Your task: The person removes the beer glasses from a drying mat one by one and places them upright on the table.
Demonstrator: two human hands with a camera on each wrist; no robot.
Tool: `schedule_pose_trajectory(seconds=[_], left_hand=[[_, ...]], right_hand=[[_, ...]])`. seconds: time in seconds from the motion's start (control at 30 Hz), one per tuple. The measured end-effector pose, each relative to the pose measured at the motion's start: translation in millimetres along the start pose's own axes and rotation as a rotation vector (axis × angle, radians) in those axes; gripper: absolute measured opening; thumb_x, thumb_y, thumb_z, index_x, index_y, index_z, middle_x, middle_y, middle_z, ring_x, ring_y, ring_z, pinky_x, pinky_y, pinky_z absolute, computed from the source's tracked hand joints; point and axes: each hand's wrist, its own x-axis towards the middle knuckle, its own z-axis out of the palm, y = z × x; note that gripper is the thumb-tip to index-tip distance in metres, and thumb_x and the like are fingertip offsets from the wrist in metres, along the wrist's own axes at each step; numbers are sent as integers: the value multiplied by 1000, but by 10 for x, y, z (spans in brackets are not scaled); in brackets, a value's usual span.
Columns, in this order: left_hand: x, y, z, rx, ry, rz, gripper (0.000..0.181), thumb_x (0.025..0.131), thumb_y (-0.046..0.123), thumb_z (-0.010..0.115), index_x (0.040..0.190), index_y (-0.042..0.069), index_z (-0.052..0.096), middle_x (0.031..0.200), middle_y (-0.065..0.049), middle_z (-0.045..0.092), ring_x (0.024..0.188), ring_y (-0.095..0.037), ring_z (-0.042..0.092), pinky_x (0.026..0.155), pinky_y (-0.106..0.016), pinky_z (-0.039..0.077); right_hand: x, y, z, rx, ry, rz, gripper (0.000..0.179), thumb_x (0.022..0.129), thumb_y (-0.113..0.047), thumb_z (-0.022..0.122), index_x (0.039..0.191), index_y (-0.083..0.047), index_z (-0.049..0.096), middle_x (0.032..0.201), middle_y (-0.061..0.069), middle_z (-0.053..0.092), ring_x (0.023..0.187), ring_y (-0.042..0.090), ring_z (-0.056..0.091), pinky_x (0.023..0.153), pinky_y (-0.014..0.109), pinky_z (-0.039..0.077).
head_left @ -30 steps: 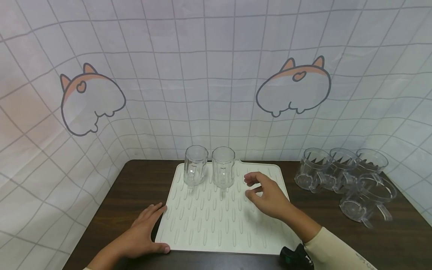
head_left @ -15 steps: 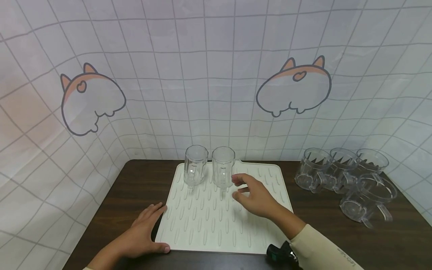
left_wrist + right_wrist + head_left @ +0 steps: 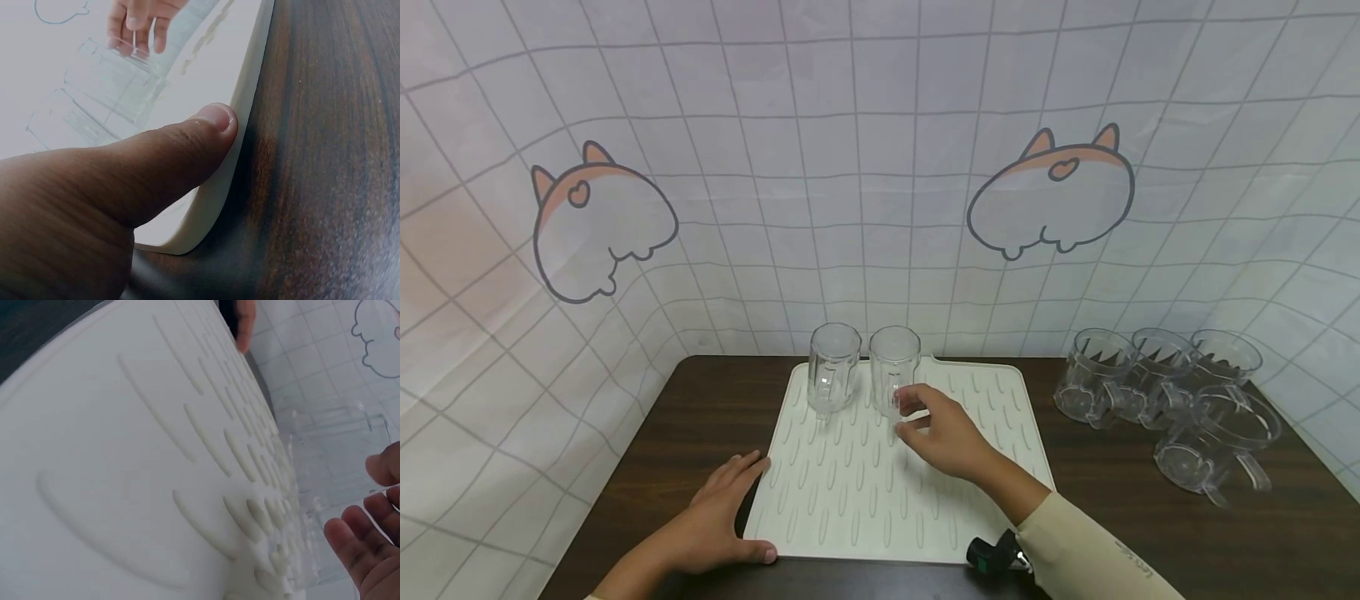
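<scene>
Two clear glass mugs stand upright on the white ridged mat (image 3: 850, 500), the left mug (image 3: 835, 367) beside the right mug (image 3: 895, 362). My right hand (image 3: 947, 433) is at the right mug, with its fingers and thumb apart around the handle area. In the right wrist view the fingers (image 3: 359, 540) are loosely bent in front of a clear mug (image 3: 337, 456); contact is hard to tell. My left hand (image 3: 718, 521) rests spread at the mat's left edge. Its thumb (image 3: 187, 140) lies across the front left corner in the left wrist view.
Several more clear mugs (image 3: 1217, 437) stand close together on the dark wooden table (image 3: 1112, 492), right of the mat. A tiled-pattern curtain (image 3: 865, 167) with cartoon prints hangs behind. A black wrist device (image 3: 1000, 552) is under the right sleeve (image 3: 1090, 550).
My right hand has moved left over the mat, from its right part to the right mug's handle area. The left hand and the mugs have stayed in place.
</scene>
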Motion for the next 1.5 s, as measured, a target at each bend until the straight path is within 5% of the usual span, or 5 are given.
schedule_pose_trajectory(seconds=[0.47, 1.5], left_hand=[[-7, 4, 4, -6, 3, 8, 124, 66, 68, 86, 159, 6, 32, 164, -20, 26, 150, -51, 14, 107, -78, 20], [2, -17, -4, 13, 4, 17, 124, 66, 70, 85, 158, 5, 34, 163, -20, 27, 149, -52, 17, 107, -77, 21]], right_hand=[[112, -2, 129, -76, 124, 57, 21, 93, -3, 74, 105, -13, 60, 99, -5, 65, 94, 15, 67, 85, 33, 56], [-406, -81, -277, -120, 76, -134, 23, 93, 2, 72, 105, -12, 58, 100, -6, 66, 93, 11, 66, 83, 28, 57]])
